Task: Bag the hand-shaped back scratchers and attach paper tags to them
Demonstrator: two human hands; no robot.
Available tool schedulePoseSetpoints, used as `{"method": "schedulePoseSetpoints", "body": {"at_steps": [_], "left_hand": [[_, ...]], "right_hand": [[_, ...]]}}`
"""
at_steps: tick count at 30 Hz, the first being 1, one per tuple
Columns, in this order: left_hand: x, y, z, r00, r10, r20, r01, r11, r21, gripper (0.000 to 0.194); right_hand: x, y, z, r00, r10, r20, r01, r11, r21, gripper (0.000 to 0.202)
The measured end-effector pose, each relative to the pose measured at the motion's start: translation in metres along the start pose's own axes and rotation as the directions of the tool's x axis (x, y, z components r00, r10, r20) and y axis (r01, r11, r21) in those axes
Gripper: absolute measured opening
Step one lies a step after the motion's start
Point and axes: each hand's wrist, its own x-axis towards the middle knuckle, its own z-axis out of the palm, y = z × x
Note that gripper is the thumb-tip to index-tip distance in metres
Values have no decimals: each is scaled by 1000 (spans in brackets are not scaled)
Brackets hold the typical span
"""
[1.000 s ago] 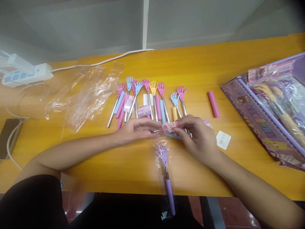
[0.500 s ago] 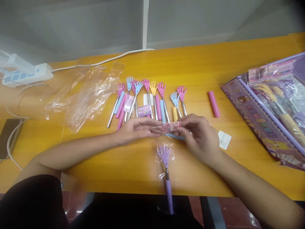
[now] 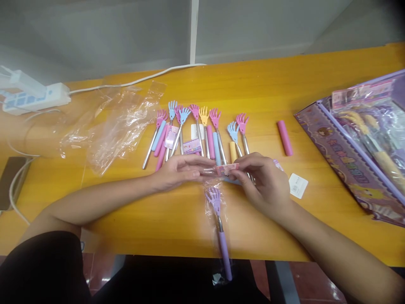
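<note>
A purple back scratcher (image 3: 223,249) hangs head up in a clear plastic bag (image 3: 207,207), in front of the table's near edge. My right hand (image 3: 268,181) pinches the small pink printed card (image 3: 227,169) at the bag's top between thumb and fingers. From the left, my left hand (image 3: 180,172) holds the clear plastic beside the card, its fingers long and the thumb below them; the exact contact is partly hidden. Beyond my hands lie several back scratchers (image 3: 220,145) with pink, blue and yellow hand-shaped heads and metal rods.
Loose pink tubes (image 3: 285,138), blue and yellow tubes and printed cards (image 3: 192,147) lie around. A white tag (image 3: 298,185) is to the right. A purple display box (image 3: 337,158) holds packaged scratchers. Crumpled plastic bags (image 3: 122,122) and a power strip (image 3: 38,99) are at left.
The bagged purple scratcher has swung slightly left and up, its head now tilted left. The card has shifted a little left and down between my hands.
</note>
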Motion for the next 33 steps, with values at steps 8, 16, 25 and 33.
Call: {"method": "schedulePoseSetpoints", "body": {"at_steps": [8,16,25,33], "left_hand": [[0,1,0,1000,-8,23,8,1000,-17,41],[1,1,1,1000,-15,-12,15,999,-29,42],[0,2,2,998,7,-55,-7,1000,3,39],[-1,-1,-3,999,-24,-32,27,995,94,45]], "right_hand": [[1,0,-3,997,80,13,-80,996,44,14],[2,3,-1,999,29,21,-29,999,-26,15],[10,-2,-2,969,-118,216,143,984,-106,13],[8,-1,-5,948,-191,255,224,969,-106,29]]}}
